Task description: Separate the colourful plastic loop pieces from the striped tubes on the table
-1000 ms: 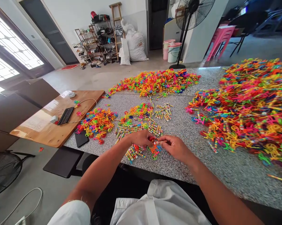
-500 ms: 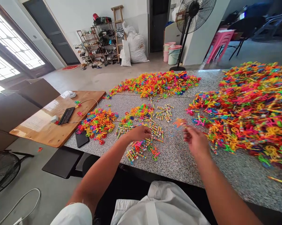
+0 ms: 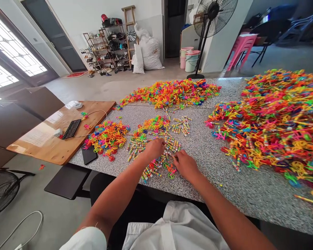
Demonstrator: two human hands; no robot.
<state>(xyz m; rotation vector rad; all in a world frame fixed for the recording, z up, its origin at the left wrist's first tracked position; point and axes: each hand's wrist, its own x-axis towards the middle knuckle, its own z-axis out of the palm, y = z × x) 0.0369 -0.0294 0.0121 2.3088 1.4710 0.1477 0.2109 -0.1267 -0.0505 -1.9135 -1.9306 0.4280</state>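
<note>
My left hand (image 3: 155, 149) is closed in a pinch over a spread of short patterned sticks (image 3: 137, 148); what sits between its fingertips is hidden. Close by on the right, my right hand (image 3: 187, 164) pinches the end of what looks like a short patterned stick (image 3: 171, 154), pointing towards the left hand. Under and in front of the hands are more sticks, and a few pink and green plastic shapes (image 3: 170, 171). Behind the hands lie a small heap of coloured plastic shapes (image 3: 156, 124) and a loose group of sticks (image 3: 181, 125).
A large mixed heap (image 3: 281, 121) covers the speckled table's (image 3: 211, 198) right side. Another heap (image 3: 172, 92) lies at the back, a smaller one (image 3: 109, 137) at left by a black phone (image 3: 89, 155). A wooden board (image 3: 52, 139) with a keyboard (image 3: 72, 129) adjoins the left edge.
My right hand has moved left, from beside the large heap to near my left hand. The orange shape seen at its fingers is no longer visible there. My left hand stays nearly in place.
</note>
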